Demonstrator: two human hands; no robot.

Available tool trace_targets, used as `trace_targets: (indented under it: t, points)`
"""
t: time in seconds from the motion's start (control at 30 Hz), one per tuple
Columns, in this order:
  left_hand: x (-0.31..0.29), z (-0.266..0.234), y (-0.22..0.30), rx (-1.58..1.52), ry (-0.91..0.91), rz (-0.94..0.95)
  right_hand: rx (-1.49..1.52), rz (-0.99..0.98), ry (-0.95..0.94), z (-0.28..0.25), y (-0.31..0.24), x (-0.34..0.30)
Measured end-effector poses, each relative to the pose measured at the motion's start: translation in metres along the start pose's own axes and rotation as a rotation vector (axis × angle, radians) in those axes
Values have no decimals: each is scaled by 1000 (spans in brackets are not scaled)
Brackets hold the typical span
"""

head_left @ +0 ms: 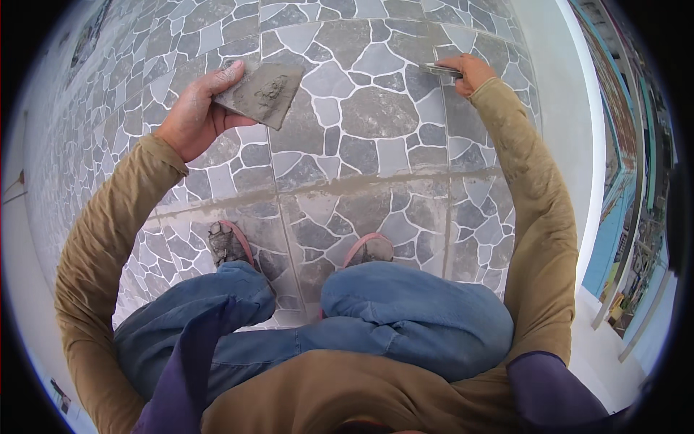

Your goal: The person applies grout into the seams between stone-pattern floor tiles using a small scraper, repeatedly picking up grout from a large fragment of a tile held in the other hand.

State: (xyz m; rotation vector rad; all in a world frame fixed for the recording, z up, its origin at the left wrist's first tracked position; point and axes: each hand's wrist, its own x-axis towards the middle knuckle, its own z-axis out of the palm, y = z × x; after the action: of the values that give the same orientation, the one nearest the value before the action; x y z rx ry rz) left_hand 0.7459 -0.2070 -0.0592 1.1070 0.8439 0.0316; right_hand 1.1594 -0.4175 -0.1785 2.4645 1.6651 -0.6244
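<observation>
My left hand [194,116] holds a flat, grey, square-edged plate [246,98] by its left side, thumb on top and fingers underneath. A small heap of wet grey mortar [270,92] lies on the plate. To the right, my right hand [474,74] is closed around a thin flat scraper [441,70], most of which is hidden by the fingers. The scraper's tip is low over the stone-patterned floor tiles [379,112], beside a joint; I cannot tell whether it touches them. Grey mortar smears a long cross joint [361,183] nearer to me.
A white raised edge [571,145] runs along the right side, with a lower area of assorted objects [629,239] beyond it. My shoes [230,242] stand on the tiles below the smeared joint, under my bent knees [412,311].
</observation>
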Motion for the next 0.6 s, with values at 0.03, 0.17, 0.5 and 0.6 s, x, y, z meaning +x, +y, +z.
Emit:
trace_targets:
  t: [0.03, 0.17, 0.5, 0.6]
  points:
    - [10, 7, 1, 32, -31, -36, 156, -201, 234, -2, -11, -17]
    - [23, 35, -1, 67, -38, -42, 285, -762, 673, -57, -135, -98]
    - [44, 42, 10, -7, 45, 26, 221, -729, 347, -52, -129, -114]
    - [33, -14, 46, -6, 75, 137, 665, -465, 190, -29, -38, -63]
